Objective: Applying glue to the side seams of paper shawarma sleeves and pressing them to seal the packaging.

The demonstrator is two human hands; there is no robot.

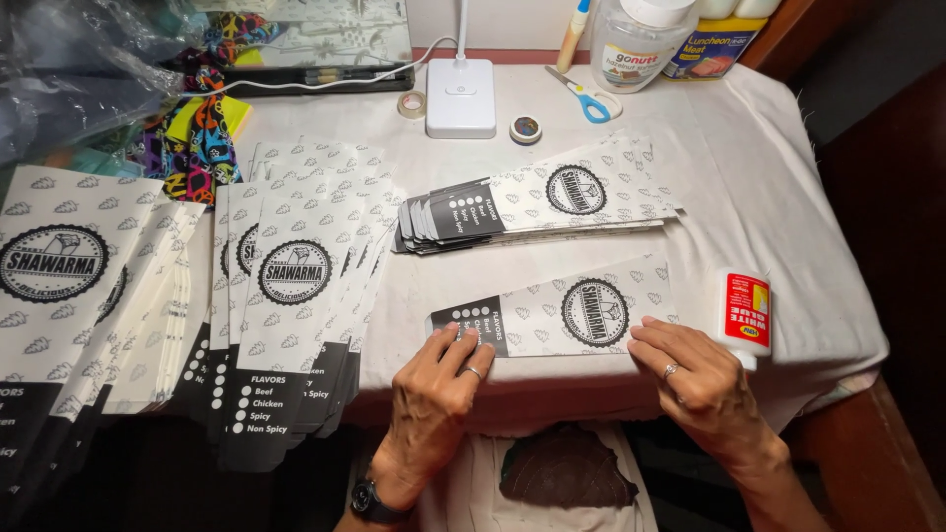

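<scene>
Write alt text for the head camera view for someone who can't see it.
Left hand and right hand press a flat printed paper sleeve onto a white tablecloth. A glue bottle stands beside the right hand, with sleeve stacks behind and left.

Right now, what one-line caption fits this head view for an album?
Both hands, left and right, press a printed paper sleeve flat on the cloth-covered table.

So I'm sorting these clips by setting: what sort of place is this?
Probably a home worktable used for hand-assembling paper food sleeves. Stacks of printed sleeves cover a cloth-draped table, both hands press one flat sleeve, and a glue bottle, scissors and desk lamp sit around.
</scene>
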